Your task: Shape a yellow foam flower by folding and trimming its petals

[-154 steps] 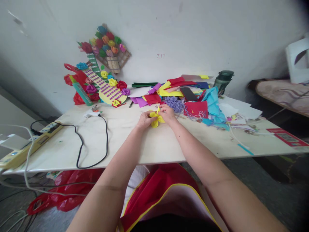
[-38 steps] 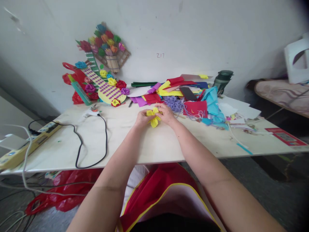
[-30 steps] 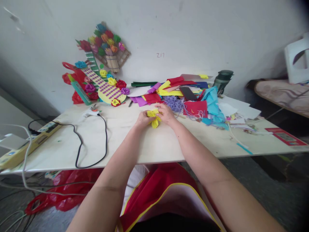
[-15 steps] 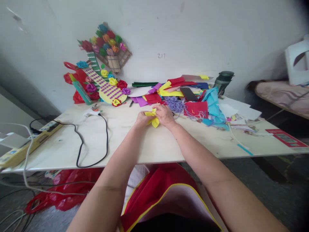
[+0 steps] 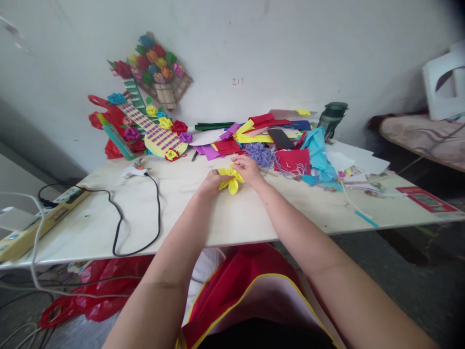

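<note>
A yellow paper flower (image 5: 233,185) with spread petals is held above the middle of the white table (image 5: 240,218). My left hand (image 5: 210,182) is closed on its left side, the thumb lying over a petal. At the upper right of the flower, my right hand (image 5: 248,169) is closed in a pinch at a petal; its fingertips are partly hidden. Just behind my right hand lies a tangle of purple yarn (image 5: 259,154), beside a piece of red paper (image 5: 293,161).
At left are a white glue gun (image 5: 135,169) with a black cord, a power strip (image 5: 60,211) and a green glue bottle (image 5: 118,140). Paper-flower decorations (image 5: 160,128) lean on the wall. Coloured sheets, a phone (image 5: 280,139) and a dark bottle (image 5: 332,118) stand behind.
The flower's petals look more spread and show more fully. My right hand has shifted slightly up and away from its centre. The camera view has turned a little to the right.
</note>
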Available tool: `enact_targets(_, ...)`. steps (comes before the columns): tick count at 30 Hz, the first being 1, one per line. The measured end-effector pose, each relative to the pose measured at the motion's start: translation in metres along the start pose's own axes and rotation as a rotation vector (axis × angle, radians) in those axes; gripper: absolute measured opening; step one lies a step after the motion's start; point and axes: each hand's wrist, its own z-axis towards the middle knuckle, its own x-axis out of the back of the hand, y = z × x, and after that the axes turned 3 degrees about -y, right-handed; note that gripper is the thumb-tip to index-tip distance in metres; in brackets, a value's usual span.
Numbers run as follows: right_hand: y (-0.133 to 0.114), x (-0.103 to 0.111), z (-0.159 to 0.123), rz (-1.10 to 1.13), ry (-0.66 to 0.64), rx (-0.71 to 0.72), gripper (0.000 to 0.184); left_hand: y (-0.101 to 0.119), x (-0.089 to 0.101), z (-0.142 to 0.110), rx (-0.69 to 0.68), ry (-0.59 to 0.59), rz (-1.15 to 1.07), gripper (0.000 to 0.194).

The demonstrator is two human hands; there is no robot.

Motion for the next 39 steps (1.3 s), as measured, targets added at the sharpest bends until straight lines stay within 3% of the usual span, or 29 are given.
enact_targets(5,0.003,0.007,0.000,0.118,0.190,-0.161,0.024,0.001,0.000,0.001,-0.004,0.002,-0.045,0.033)
enact_targets(9,0.007,0.011,0.000,0.139,0.262,-0.308,0.029,0.004,0.002,0.002,-0.055,0.106,-0.108,0.023)
enact_targets(12,0.008,0.011,-0.001,0.141,0.270,-0.350,0.028,0.005,0.006,0.003,-0.110,0.174,-0.102,0.018)
enact_targets(18,0.013,0.008,-0.003,0.161,0.267,-0.400,0.030,0.002,0.011,0.005,-0.210,0.151,-0.156,0.030)
enact_targets(23,0.022,0.007,-0.004,0.110,0.240,-0.427,0.032,0.003,0.009,0.004,-0.208,0.173,-0.260,0.030)
enact_targets(30,0.022,0.036,0.000,-0.122,0.319,-0.567,0.031,0.003,0.008,0.004,-0.158,0.339,-0.379,0.018)
enact_targets(36,0.004,0.057,-0.001,-0.373,0.176,-0.705,0.040,0.000,0.013,0.004,-0.166,0.377,-0.320,0.024)
enact_targets(39,-0.004,0.059,-0.002,-0.527,0.083,-0.716,0.033,0.002,0.012,0.002,-0.151,0.368,-0.320,0.025)
